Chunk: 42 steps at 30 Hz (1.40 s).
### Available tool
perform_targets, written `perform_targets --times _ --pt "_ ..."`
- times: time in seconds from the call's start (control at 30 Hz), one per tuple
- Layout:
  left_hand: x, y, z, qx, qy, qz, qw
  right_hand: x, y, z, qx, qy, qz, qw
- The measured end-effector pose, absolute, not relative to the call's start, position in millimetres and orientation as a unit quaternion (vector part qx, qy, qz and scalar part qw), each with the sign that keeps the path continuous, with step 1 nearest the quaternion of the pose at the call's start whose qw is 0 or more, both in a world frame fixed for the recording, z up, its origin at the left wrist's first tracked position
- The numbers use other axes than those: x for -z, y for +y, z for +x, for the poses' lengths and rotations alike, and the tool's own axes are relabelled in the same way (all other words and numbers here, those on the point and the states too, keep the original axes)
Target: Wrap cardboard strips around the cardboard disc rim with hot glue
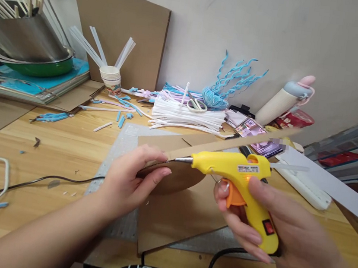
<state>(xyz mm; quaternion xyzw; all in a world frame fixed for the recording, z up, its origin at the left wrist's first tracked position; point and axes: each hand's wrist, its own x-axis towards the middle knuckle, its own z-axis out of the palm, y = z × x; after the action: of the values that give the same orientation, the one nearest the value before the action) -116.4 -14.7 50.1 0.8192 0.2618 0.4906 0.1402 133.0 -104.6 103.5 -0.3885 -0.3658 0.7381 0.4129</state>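
Observation:
My right hand (274,211) grips a yellow hot glue gun (227,162), with fingers around the handle and by the orange trigger (236,195). A translucent glue stick (292,167) protrudes from its rear. Its metal nozzle points left and reaches the edge of a rounded cardboard piece (181,182). My left hand (128,177) pinches that piece between thumb and fingers, close to the nozzle tip. From the same spot a narrow cardboard strip (226,145) stretches up to the right behind the gun. Whether glue lies at the joint is too small to tell.
Beneath my hands a cardboard sheet (168,224) rests on a grey cutting mat (118,231). Behind are bundled white pipe cleaners (184,115), scissors (197,105), a phone (260,137) and a paper cup (110,77) of glue sticks. A black cable (59,177) crosses the left side.

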Motion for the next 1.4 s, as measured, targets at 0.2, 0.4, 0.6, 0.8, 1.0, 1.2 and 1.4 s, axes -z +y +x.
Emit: perform_targets --times 0.2,0.4,0.6,0.8,1.0,1.2,1.4 --pt "-51 -17 -115 -0.489 0.265 0.820 0.136 -113 -114 140 -0.626 -0.440 -0.493 0.413" --pt "-50 -19 -114 -0.491 0.305 0.805 0.135 -95 -142 146 -0.418 -0.474 -0.671 0.388" --pt "-50 -19 -116 -0.493 0.308 0.802 0.135 -94 -139 141 -0.396 -0.472 -0.676 0.405" --pt "-51 -20 -115 -0.494 0.308 0.802 0.135 -95 -135 139 -0.419 -0.473 -0.661 0.405" --pt "-52 -21 -115 -0.491 0.308 0.803 0.138 -87 -142 137 -0.389 -0.439 -0.693 0.419" --pt "-51 -20 -115 -0.491 0.306 0.804 0.140 -83 -146 132 -0.400 -0.423 -0.692 0.426" --pt "-52 -20 -115 -0.492 0.302 0.804 0.138 -89 -149 123 -0.215 -0.563 -0.657 0.452"
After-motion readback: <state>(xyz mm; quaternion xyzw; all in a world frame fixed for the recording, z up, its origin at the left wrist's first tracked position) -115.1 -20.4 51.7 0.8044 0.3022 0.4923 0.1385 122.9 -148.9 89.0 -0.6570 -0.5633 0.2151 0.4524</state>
